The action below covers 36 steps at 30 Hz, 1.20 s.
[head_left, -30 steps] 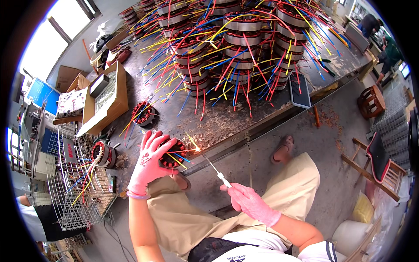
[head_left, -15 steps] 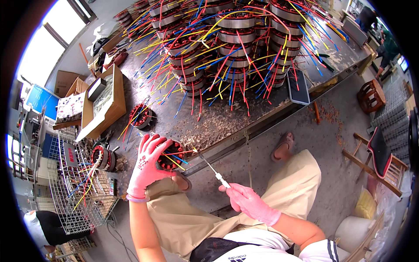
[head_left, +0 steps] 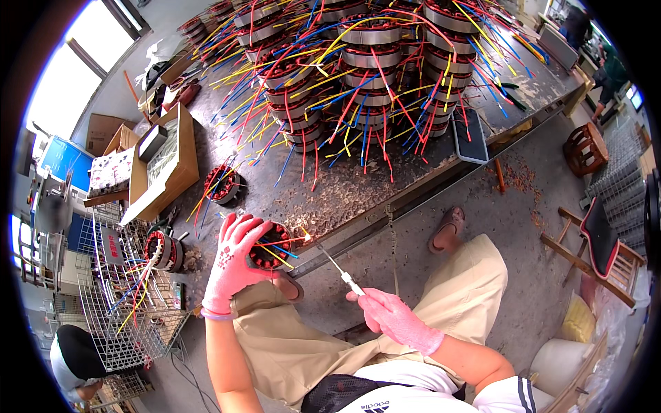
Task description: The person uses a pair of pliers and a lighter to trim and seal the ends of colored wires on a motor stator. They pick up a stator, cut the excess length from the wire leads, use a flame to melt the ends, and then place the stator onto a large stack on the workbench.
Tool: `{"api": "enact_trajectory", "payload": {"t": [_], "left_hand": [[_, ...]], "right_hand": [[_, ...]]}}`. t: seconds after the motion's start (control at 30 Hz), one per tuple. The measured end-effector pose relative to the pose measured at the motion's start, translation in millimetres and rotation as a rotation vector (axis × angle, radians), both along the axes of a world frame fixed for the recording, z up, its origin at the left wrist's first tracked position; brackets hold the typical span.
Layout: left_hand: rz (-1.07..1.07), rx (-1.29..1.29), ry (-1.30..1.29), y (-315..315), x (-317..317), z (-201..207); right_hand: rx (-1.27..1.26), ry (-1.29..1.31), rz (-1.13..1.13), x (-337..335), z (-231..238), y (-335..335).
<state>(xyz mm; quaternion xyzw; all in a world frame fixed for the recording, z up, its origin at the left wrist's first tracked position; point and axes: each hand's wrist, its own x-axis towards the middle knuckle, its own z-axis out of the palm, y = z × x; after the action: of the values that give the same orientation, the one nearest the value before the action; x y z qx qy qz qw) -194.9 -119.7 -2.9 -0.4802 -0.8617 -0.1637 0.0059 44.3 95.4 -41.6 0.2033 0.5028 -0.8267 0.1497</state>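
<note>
The gloved left hand point(head_left: 236, 258) is gripping a red wound ring point(head_left: 260, 260) by its left side at the table's point(head_left: 337, 206) near edge, while the right hand point(head_left: 399, 320) is clasping a slim white-handled tool point(head_left: 351, 283). Between the hands a small flame point(head_left: 306, 235) is glowing at the tip of the ring's red wire point(head_left: 288, 241) — just beyond the tool's end. Beyond the left hand a second wound ring point(head_left: 222, 184) is resting, and taller stacks of rings point(head_left: 372, 58) are standing farther off — their coloured wires splaying outward.
</note>
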Motion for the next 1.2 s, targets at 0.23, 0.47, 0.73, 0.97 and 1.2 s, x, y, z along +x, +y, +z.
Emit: {"api": "enact_trajectory", "payload": {"t": [0.23, 0.47, 0.73, 0.97, 1.2], "left_hand": [[0.007, 0.0, 0.004, 0.2, 0.9, -0.6], [0.003, 0.0, -0.006, 0.5, 1.1, -0.3], [0.001, -0.011, -0.007, -1.9, -0.7, 0.3], [0.006, -0.003, 0.0, -2.0, -1.4, -1.9], [0.008, 0.015, -0.007, -4.5, -0.8, -5.0]], "right_hand": [[-0.003, 0.006, 0.002, -1.1, 2.9, 0.0], [0.01, -0.006, 0.009, -0.1, 0.5, 0.6], [0.011, -0.007, 0.022, 0.0, 6.3, 1.1], [-0.008, 0.009, 0.014, -0.7, 1.2, 0.6], [-0.013, 0.01, -0.001, 1.0, -2.1, -2.9]]}}
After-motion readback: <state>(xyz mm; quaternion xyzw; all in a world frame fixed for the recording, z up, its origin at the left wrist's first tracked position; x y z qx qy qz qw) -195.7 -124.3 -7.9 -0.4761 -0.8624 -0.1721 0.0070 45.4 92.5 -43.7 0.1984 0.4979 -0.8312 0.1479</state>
